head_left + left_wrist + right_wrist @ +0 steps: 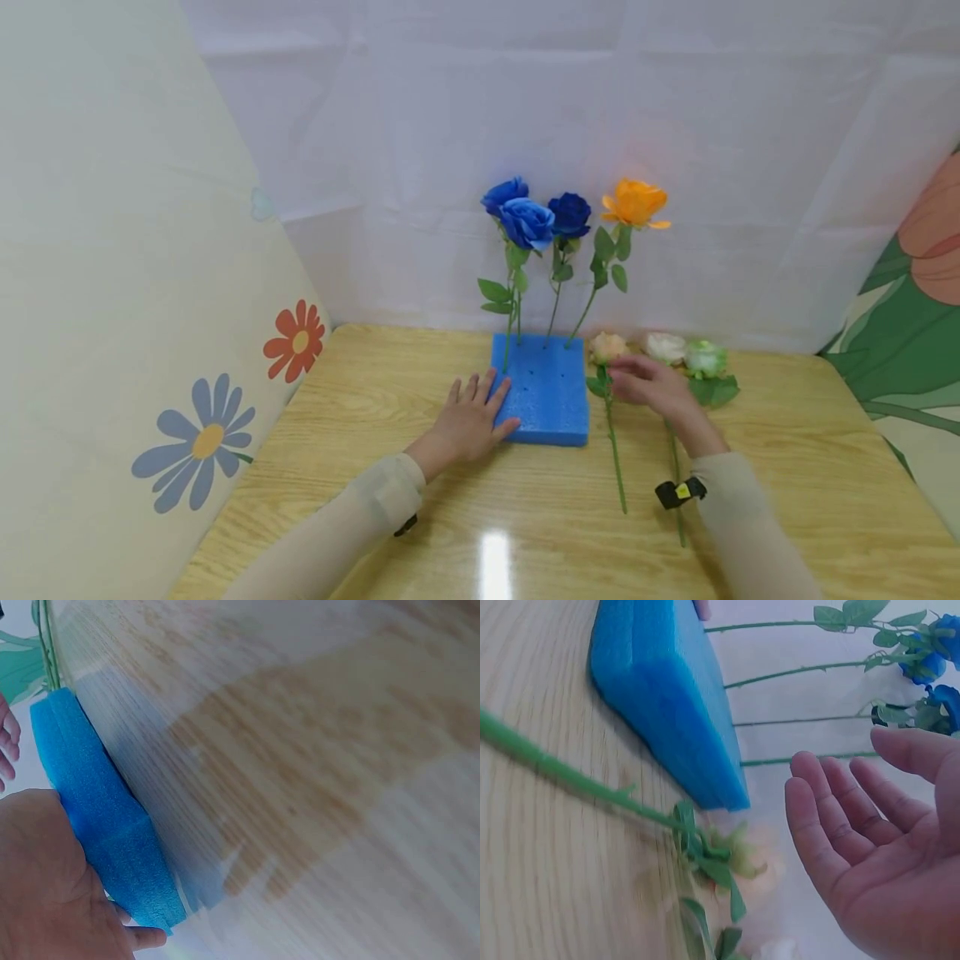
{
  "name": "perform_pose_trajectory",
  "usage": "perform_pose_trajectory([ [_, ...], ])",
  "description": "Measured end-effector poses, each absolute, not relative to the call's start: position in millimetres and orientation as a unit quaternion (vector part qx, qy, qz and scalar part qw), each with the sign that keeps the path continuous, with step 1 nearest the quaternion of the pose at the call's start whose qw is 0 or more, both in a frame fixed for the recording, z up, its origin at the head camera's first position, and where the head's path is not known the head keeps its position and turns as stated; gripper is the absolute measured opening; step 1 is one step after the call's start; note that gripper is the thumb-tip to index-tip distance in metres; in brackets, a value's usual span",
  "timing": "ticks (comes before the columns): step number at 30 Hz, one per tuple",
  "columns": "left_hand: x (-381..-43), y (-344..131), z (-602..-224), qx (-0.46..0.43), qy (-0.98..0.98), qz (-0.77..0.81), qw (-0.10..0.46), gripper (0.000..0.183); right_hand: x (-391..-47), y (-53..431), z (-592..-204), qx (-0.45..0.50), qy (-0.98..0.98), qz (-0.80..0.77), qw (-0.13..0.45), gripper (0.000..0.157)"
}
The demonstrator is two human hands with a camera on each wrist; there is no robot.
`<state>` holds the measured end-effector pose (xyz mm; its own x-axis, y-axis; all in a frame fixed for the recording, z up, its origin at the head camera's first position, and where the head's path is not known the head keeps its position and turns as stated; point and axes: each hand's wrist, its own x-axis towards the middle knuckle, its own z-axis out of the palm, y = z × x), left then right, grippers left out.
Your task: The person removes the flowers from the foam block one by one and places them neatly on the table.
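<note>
One foam block (551, 412) is set by the desk's (397, 375) far edge.
Its left edge is touched by the left hand (467, 425), fingers spread, nothing grasped. Three blue roses (527, 223) and an orange rose (636, 202) are stuck along its left and far edges. Rightward, a peach rose (608, 347) is laid; beside its bloom the right hand (651, 386) is held, loosely curved, nothing gripped. A white rose (665, 347) and a green rose (705, 358) are laid beyond.

Sleeves: long, plain, pale beige. Left sleeve (315, 537) ends in a thick, creased cuff; right sleeve (753, 525) matches in colour. Right wrist unit (681, 492): compact, black, yellow marking on its face. Left wrist unit (406, 525): black, mostly concealed. Each grip: bare, five-digit.
</note>
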<state>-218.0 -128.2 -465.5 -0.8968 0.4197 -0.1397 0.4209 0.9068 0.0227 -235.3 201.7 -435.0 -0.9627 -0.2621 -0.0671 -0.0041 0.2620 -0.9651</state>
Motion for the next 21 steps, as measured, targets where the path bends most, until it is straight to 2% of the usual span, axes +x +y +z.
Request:
perform_pose_trajectory([
  [12,-220,-130,-469,0.219,0.973,0.0,0.071,0.079,-251,171,-439,-0.132,0.742,-0.652,0.083,0.05],
  [21,-221,-129,-470,0.219,0.973,-0.003,0.07,0.079,-259,145,-440,-0.113,0.738,-0.66,0.085,0.046],
])
